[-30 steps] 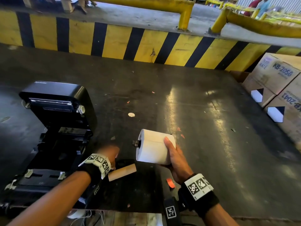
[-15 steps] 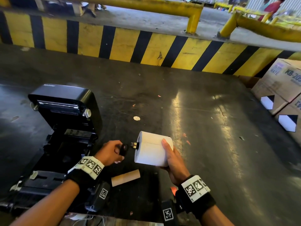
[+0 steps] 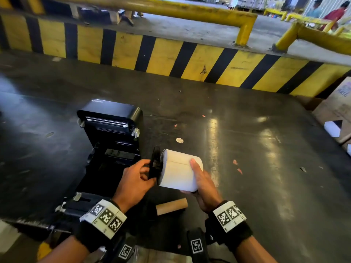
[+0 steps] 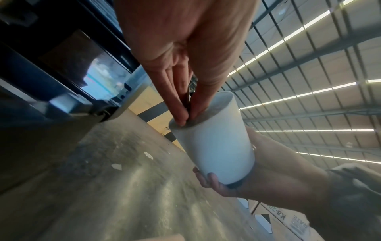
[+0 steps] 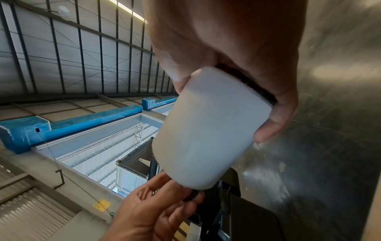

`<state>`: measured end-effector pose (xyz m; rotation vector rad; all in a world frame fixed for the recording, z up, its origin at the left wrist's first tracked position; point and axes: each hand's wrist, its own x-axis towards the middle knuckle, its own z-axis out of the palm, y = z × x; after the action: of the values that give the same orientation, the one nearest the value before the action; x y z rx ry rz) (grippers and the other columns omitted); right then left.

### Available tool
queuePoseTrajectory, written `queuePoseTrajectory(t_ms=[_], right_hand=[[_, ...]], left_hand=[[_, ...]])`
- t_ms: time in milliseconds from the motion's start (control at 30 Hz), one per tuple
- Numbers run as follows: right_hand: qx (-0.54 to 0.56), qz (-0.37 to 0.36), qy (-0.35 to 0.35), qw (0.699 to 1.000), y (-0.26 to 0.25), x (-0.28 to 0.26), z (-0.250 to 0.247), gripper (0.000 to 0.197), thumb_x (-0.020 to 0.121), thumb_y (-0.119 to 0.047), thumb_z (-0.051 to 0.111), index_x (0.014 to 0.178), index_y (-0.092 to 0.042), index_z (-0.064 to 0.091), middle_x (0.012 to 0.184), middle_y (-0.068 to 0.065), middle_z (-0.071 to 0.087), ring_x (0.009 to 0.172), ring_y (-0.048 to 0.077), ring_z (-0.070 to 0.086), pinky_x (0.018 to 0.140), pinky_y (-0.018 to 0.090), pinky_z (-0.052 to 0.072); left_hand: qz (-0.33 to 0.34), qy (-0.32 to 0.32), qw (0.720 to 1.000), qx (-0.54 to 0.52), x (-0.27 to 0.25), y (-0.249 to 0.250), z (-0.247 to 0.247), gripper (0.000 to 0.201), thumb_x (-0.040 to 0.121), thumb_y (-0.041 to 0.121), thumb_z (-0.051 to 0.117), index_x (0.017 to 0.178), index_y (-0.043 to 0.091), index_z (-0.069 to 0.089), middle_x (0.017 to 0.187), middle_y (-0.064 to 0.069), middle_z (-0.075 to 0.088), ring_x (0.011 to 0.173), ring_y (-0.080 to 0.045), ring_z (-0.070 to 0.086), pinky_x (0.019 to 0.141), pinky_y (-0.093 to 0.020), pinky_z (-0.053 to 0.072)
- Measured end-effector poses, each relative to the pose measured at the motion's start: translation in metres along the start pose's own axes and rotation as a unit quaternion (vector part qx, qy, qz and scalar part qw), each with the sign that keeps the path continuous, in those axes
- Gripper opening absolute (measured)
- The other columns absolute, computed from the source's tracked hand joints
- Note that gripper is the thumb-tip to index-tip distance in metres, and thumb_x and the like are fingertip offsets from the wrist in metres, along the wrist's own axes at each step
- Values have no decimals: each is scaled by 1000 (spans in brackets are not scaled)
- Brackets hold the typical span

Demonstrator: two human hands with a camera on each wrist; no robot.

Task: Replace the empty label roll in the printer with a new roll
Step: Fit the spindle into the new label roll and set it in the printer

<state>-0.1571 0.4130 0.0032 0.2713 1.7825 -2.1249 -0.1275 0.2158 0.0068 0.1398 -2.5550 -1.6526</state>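
Observation:
My right hand [image 3: 201, 179] grips a full white label roll [image 3: 179, 170] above the dark table, thumb on top and fingers underneath. My left hand [image 3: 141, 174] pinches a black round guide disc [image 3: 154, 165] against the roll's left end, on a black spindle. The left wrist view shows those fingers [image 4: 181, 112] pressed on the end of the roll [image 4: 216, 146]. In the right wrist view the roll [image 5: 206, 130] sits in my palm. The black printer [image 3: 110, 137] stands with its lid up at left. A brown empty cardboard core [image 3: 171, 205] lies on the table below the roll.
A yellow and black striped barrier [image 3: 171, 56] runs along the table's far edge. Cardboard boxes [image 3: 338, 111] stand at the right. Small scraps, including a white round one [image 3: 179, 140], lie on the dark table [image 3: 256, 168]. People stand far back at the upper right.
My left hand rose from the table near the empty core, took up the black disc and brought it against the left end of the roll. The right hand kept hold of the roll.

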Motion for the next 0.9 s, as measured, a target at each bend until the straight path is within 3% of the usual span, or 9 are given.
queuePoseTrajectory(t_ms=[100,233,333,400,500,633,700,767,900], right_hand=[[2,-8,5,1000,0,-4,24,40,91,-49,48,120,-23,54,103,2,72,88,15,69,63,34,55],[19,-41,7,999,3,-13,53,32,92,-40,50,116,-20,57,98,2,73,79,11,72,58,28,57],[7,-75,36,997,6,-18,77,43,88,-44,56,122,-18,56,111,6,71,93,16,71,76,36,60],[-6,-88,59,994,10,-20,91,52,82,-50,60,124,-20,55,115,6,70,100,19,69,86,44,57],[-7,-95,80,992,14,-25,107,52,81,-51,60,125,-23,55,116,5,69,100,19,68,88,47,56],[3,-106,95,990,19,-31,131,39,87,-44,57,121,-24,56,111,4,69,95,18,68,86,48,57],[-4,-122,97,988,19,-33,145,37,88,-41,57,120,-23,57,112,5,69,93,15,68,83,41,58],[-11,-142,100,985,20,-32,158,33,88,-38,58,118,-23,58,113,6,69,93,13,69,80,35,58],[-18,-167,77,983,20,-28,180,10,91,-28,57,101,-31,58,108,3,68,101,21,66,88,41,56]], left_hand=[[12,6,1000,-13,-6,-2,-27,44,72,-4,74,110,14,60,82,8,71,57,2,65,54,-10,51],[51,-36,997,33,-12,-8,-54,52,75,2,73,120,21,55,83,13,66,62,9,63,60,-5,50],[95,-87,987,94,-16,-19,-69,70,80,10,69,141,22,37,98,3,70,77,-1,67,74,-20,58],[105,-102,984,99,-18,-25,-81,75,82,11,68,144,23,28,95,0,71,77,-6,68,75,-22,58],[102,-128,985,56,-19,-30,-99,75,82,7,67,141,24,23,88,-1,69,88,-6,64,73,-18,57],[102,-167,980,38,-14,-36,-124,74,82,2,64,142,23,28,95,2,68,95,-6,63,80,-15,55],[82,-180,980,6,-11,-38,-136,68,84,-1,59,142,23,32,103,0,68,99,-5,64,85,-14,52],[20,-184,979,-85,-9,-37,-148,54,89,1,50,138,24,42,109,-5,69,101,-12,66,89,-23,52],[-86,-165,959,-213,-2,-32,-167,32,97,18,39,120,18,60,115,-15,68,105,-25,65,96,-40,49]])
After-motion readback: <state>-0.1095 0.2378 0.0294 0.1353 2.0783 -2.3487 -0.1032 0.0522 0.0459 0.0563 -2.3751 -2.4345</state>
